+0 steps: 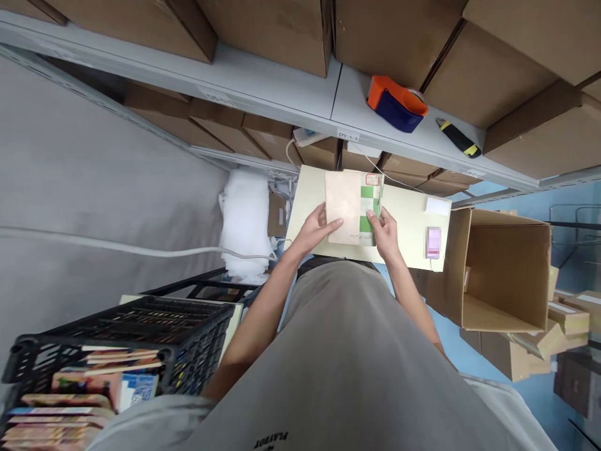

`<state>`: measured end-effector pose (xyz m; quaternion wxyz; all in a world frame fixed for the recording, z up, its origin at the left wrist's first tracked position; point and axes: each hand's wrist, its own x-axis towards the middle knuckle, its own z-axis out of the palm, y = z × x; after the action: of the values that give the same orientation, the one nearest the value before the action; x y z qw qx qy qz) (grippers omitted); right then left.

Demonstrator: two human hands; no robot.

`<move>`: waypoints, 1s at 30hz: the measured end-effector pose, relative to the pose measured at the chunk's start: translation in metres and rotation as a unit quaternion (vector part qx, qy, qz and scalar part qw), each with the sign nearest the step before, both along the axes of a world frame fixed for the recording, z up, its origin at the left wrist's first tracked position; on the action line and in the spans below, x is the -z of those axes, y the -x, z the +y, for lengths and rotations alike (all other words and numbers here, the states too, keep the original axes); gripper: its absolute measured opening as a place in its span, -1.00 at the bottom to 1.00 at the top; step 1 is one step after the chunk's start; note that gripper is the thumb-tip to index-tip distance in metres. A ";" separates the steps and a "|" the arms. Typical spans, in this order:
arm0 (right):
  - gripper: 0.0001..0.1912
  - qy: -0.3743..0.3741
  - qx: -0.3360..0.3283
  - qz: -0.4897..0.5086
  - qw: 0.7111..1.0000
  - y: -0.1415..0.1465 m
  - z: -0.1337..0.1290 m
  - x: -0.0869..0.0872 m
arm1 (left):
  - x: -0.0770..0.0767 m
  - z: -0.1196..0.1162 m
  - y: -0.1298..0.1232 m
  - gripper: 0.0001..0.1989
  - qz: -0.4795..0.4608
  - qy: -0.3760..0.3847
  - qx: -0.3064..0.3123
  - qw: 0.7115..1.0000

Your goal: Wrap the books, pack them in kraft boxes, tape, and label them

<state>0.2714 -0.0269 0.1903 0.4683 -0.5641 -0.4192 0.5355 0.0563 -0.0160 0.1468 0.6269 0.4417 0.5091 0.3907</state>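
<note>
A thin book (344, 210) with a pale pinkish page or cover and a green-and-white checked part is held over a cream tabletop (408, 235). My left hand (318, 228) grips its left side, thumb on the pale face and fingers behind. On the right edge, my right hand (384, 233) closes with its thumb on the checked part. A red-outlined mark shows near the book's upper right corner. Farther right on the table lie a white slip (437, 206) and a phone-like object (433, 242) with a blurred pink screen.
Cardboard boxes line the shelf (282, 78), which also bears an orange-and-blue tape dispenser (397, 103) and a utility knife (459, 138). An open carton (504, 269) stands to the right. White wrapping (246, 222) and a black crate (117, 326) with books are at left.
</note>
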 end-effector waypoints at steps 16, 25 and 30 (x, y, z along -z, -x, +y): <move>-0.12 -0.014 0.026 -0.161 0.986 -0.002 -0.004 0.024 | -0.024 -0.006 -0.028 -0.46 0.225 -0.068 -0.061 0.970; -0.21 0.013 0.032 -0.161 0.986 0.035 -0.010 0.001 | -0.044 -0.022 -0.062 -0.59 0.323 -0.138 0.005 0.936; -0.25 0.006 0.068 -0.108 0.992 0.007 0.004 0.010 | -0.054 -0.032 -0.059 -0.62 0.187 -0.183 0.060 0.963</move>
<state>0.2649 -0.0229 0.1803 0.4523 -0.6490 -0.4245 0.4406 0.1151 -0.0481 0.2012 0.4516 0.6440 0.5094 0.3491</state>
